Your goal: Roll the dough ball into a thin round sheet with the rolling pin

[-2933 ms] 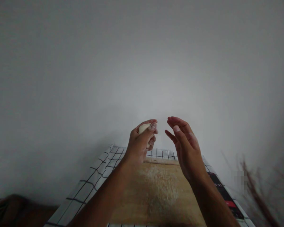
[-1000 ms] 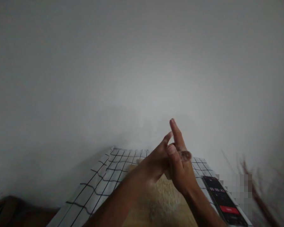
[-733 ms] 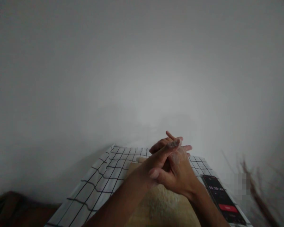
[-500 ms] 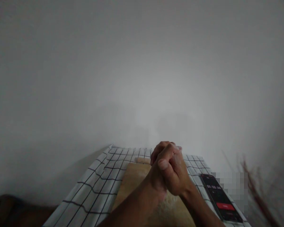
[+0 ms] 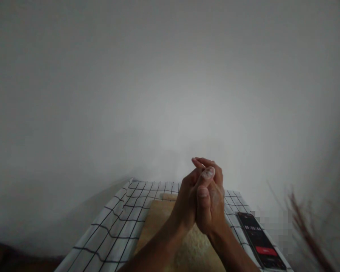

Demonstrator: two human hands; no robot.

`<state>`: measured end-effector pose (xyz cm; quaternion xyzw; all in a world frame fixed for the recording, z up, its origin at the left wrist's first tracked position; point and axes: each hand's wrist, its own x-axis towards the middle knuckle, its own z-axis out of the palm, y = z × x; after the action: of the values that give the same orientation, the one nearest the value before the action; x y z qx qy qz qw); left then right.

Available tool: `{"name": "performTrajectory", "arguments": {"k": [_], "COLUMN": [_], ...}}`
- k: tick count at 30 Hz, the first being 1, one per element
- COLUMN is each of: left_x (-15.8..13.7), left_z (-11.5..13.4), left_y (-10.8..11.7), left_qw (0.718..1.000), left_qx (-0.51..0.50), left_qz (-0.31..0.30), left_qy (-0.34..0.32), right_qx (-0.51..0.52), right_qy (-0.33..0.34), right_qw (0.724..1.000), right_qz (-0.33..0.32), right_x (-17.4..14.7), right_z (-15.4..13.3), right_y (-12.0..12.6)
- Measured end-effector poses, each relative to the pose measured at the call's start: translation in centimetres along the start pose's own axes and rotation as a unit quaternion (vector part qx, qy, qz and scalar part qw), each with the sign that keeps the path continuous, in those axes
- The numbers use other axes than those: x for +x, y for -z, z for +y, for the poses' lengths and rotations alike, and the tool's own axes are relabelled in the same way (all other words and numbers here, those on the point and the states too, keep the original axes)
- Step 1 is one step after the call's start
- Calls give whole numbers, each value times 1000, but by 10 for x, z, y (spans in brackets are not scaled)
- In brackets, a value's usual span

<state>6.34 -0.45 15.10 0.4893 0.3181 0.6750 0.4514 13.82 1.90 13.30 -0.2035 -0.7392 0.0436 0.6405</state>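
Two bare hands pressed together palm to palm, raised above the middle of a wooden board. Left hand (image 5: 187, 200) on the left of the pair, fingers curled over the other; right hand (image 5: 211, 206) on the right, thumb upright along the seam between the palms, its nail dusted white with flour. Fingertips of both meeting at the top of the clasp. Whatever may be enclosed between the palms hidden from view; cannot tell whether anything is held there. Both forearms rising from the bottom edge of the view and converging at the wrists.

Directly beneath the hands, a pale wooden board (image 5: 155, 226) with a scatter of flour (image 5: 192, 247) on its near middle part. At the board's far edge, just left of the hands, a small pale strip of dough-like material (image 5: 169, 197), too dim to identify further. Under the board, a white cloth with a black grid pattern (image 5: 116, 223), covering the table and reaching to its far-left corner. Along the table's right edge, just beside the right forearm, a dark smartphone (image 5: 259, 241) lying flat, screen lit with timer digits and a red button. Beyond the table, a plain grey wall (image 5: 158, 75) filling most of the view. At the far right, blurred dark thin twigs (image 5: 306, 230)
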Motion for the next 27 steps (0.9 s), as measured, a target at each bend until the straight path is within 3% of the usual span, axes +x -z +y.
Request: {"name": "performTrajectory", "arguments": {"k": [3, 5, 6, 9, 11, 13, 16, 19, 23, 27], "left_x": [7, 9, 10, 10, 7, 3, -4, -8, -6, 1], "left_z": [8, 6, 2, -13, -16, -8, 14, 29, 26, 19], "left_y": [15, 18, 17, 8, 1, -1, 4, 13, 17, 15], "left_qw": [991, 985, 986, 992, 996, 999, 989, 967, 973, 985], "left_qx": [49, 12, -18, -80, -60, 8, 98, 165, 189, 164], "left_qz": [97, 155, 157, 97, 66, 29, -103, -189, -120, -12], "left_qy": [-76, -68, -53, 3, 11, -14, -50, -46, -58, -55], "right_qx": [-11, 23, 46, 117, 145, 149, 145, 186, 289, 300], "right_qy": [-1, -16, -28, -79, -112, -134, -138, -127, -134, -147], "right_qw": [1000, 1000, 999, 990, 982, 974, 966, 962, 945, 942], "right_qz": [15, 0, -7, 13, 55, 106, 162, 157, 67, 34], "right_x": [-1, -4, -5, -7, -3, 3, 15, 24, 31, 27], "right_z": [-3, -6, -7, -6, -2, 5, 17, 24, 23, 15], "right_y": [-2, -7, -10, -17, -15, -7, 8, 18, 14, -1]}}
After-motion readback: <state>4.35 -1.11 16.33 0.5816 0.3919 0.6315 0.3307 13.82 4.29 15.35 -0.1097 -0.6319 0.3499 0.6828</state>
